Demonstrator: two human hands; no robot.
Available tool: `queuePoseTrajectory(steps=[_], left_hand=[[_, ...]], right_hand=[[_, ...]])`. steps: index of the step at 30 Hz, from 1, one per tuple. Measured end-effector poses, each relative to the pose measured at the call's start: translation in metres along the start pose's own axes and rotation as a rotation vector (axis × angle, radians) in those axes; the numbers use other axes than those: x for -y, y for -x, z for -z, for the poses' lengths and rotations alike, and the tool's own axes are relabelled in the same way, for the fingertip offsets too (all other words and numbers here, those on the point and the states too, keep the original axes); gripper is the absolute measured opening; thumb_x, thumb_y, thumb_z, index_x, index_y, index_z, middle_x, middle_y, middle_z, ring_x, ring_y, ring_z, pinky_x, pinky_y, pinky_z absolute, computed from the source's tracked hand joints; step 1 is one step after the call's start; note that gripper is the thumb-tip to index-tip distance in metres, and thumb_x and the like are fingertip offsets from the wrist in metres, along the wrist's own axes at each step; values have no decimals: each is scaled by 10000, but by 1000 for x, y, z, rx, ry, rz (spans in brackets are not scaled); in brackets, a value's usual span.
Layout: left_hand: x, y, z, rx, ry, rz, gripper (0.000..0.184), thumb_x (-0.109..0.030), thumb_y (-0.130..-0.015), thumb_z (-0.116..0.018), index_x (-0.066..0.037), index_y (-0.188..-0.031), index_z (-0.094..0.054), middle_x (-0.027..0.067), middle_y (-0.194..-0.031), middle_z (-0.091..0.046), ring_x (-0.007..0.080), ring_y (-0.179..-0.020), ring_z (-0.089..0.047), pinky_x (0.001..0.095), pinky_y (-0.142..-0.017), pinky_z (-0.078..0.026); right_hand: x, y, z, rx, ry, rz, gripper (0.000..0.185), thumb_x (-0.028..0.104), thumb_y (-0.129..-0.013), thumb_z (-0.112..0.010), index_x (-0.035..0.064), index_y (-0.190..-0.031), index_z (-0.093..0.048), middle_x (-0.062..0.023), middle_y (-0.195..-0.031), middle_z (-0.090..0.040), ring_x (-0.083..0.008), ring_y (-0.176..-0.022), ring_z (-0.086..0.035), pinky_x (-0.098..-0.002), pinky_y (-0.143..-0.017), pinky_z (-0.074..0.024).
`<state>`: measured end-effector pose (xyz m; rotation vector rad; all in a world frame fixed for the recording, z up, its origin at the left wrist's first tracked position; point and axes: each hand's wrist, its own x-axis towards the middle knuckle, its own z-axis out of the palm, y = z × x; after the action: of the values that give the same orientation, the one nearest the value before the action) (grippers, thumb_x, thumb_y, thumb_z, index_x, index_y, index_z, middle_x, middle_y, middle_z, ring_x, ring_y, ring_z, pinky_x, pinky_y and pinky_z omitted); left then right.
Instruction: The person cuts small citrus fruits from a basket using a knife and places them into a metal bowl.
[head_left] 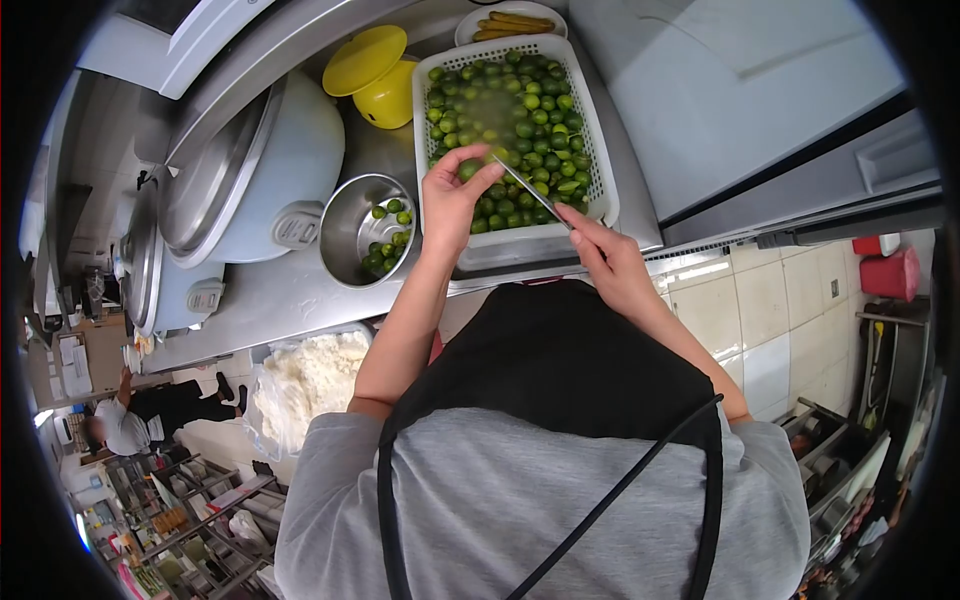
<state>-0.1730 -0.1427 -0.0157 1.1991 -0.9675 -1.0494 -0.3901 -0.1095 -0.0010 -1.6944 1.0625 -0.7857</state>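
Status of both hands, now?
Left hand: thumb and fingers curled near the knife tip; can't tell whether it grips anything.
Right hand: closed, holding the knife.

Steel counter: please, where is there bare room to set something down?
The best bare patch of steel counter lies between the nearer rice cooker, the steel pot and the front edge. A narrow strip borders the white basket's right side. Crowded: the basket, full of green fruits, with the left hand over it.
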Motion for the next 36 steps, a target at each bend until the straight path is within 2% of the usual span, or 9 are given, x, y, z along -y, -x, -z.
queuePoseTrajectory(steps=[8,11,16,20,24,29,30,32,36], left_hand=[[6,11,-13,147,21,81,234,-6,-805,-639,33,-1029,-582,97,-936,-632,155,-827,-621,292,-830,-500],[2,7,-5,140,381,220,236,-34,-827,-620,36,-1048,-578,116,-980,-622,190,-862,-626,317,-859,-502],[-15,-2,67,-71,-101,189,309,-61,-808,-645,72,-1073,-560,135,-977,-619,224,-903,-627,267,-834,-492],[-28,8,111,-206,-1198,12,301,-109,-703,-717,-15,-982,-655,115,-903,-674,197,-813,-653,292,-719,-485],[-26,14,64,112,-1173,35,320,-144,-654,-742,-52,-952,-675,141,-855,-669,238,-810,-651,322,-701,-491],[14,22,25,26,-1357,-181,204,-142,-687,-723,-22,-845,-673,131,-769,-666,224,-734,-648,317,-667,-494],[13,17,27,34,-1357,-183,204,-142,-687,-723,-22,-845,-673,131,-769,-666,224,-734,-648,317,-667,-494],[9,3,32,76,-926,-12,211,-168,-706,-708,-31,-860,-660,157,-833,-658,281,-739,-639,353,-673,-502],[16,5,20,202,-1020,-41,273,-198,-684,-736,-9,-863,-657,162,-838,-645,290,-720,-629,365,-666,-498]], right_hand=[[-5,-16,-2,-71,9,85,310,167,-923,-475,69,-1210,-538,-210,-1047,-612,-314,-879,-627,-332,-762,-474],[-2,-13,1,-34,11,22,310,169,-920,-482,68,-1207,-540,-205,-1030,-620,-307,-854,-628,-324,-755,-472],[-15,-4,9,86,-73,-77,319,179,-925,-484,79,-1224,-531,-172,-1045,-632,-252,-873,-634,-309,-769,-467],[-19,-5,18,109,-54,-284,320,181,-928,-481,85,-1229,-530,-158,-1064,-631,-202,-874,-627,-284,-778,-460],[-18,-9,14,3,-45,-90,318,172,-923,-496,84,-1227,-533,-146,-1035,-641,-152,-780,-587,-254,-744,-451],[-7,-11,10,-34,-42,-11,315,162,-917,-507,77,-1219,-537,-152,-1030,-639,-152,-774,-586,-255,-735,-452],[-3,-10,12,-12,-44,-61,313,159,-917,-505,74,-1217,-536,-157,-1038,-636,-157,-793,-596,-257,-742,-453],[-2,-8,12,10,-47,-112,312,156,-917,-502,71,-1215,-536,-162,-1045,-632,-163,-813,-606,-258,-749,-454],[-11,-8,7,-63,-72,20,314,148,-917,-494,70,-1218,-530,-153,-990,-641,-160,-690,-560,-261,-676,-450]])
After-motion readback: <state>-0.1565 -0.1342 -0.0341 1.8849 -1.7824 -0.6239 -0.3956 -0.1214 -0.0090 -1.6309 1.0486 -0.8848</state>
